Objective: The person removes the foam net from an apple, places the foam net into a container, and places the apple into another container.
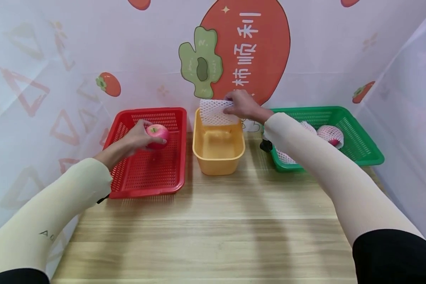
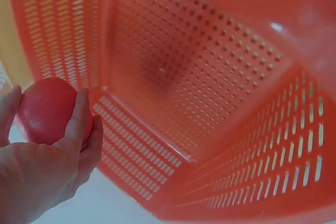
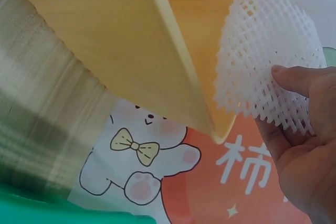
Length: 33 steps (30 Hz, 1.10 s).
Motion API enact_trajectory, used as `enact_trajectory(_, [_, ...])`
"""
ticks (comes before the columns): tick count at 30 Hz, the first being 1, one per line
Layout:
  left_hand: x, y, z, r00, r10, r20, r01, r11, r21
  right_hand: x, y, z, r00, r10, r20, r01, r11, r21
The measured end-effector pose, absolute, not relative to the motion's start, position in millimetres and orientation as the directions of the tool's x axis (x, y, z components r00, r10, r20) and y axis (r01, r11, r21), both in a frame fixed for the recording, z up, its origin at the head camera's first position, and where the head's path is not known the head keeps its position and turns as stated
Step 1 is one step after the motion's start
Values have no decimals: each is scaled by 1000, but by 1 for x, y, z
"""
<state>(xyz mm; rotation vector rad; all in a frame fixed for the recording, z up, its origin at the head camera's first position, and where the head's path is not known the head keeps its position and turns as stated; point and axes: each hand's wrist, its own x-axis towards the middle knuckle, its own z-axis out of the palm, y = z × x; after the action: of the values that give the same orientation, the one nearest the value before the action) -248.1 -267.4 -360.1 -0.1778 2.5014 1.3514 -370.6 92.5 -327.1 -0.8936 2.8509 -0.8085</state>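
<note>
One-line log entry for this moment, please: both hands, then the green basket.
left hand: holds red apple at red basket | right hand: pinches white foam net at yellow bin | green basket: foam-netted fruit

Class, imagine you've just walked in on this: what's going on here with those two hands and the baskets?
A person's left hand holds a bare, pinkish-red apple at the red basket. The right hand pinches a white foam net at the far end of the yellow bin. The green basket, partly hidden by the right sleeve, contains netted fruit.
</note>
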Motion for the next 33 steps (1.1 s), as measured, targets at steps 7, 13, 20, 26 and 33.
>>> enact_trajectory(7, [-261, -273, -366, -942, -10, -335, -281, 566, 775, -377, 92, -334, -836, -541, 90, -507, 700, -502])
enact_trajectory(13, [-274, -275, -371, -935, -52, -350, -311, 590, 745, -379, 95, -334, -824, -561, 76, -545, 751, -374])
enact_trajectory(20, [-285, -285, -378, -931, -78, -355, -323, 627, 709, -374, 99, -323, -821, -561, 104, -563, 767, -308])
enact_trajectory(26, [-295, -291, -384, -925, -104, -365, -344, 637, 690, -370, 111, -313, -831, -542, 129, -554, 780, -291])
enact_trajectory(33, [-305, -293, -391, -901, -139, -410, -388, 679, 623, -362, 127, -304, -830, -542, 134, -556, 781, -284])
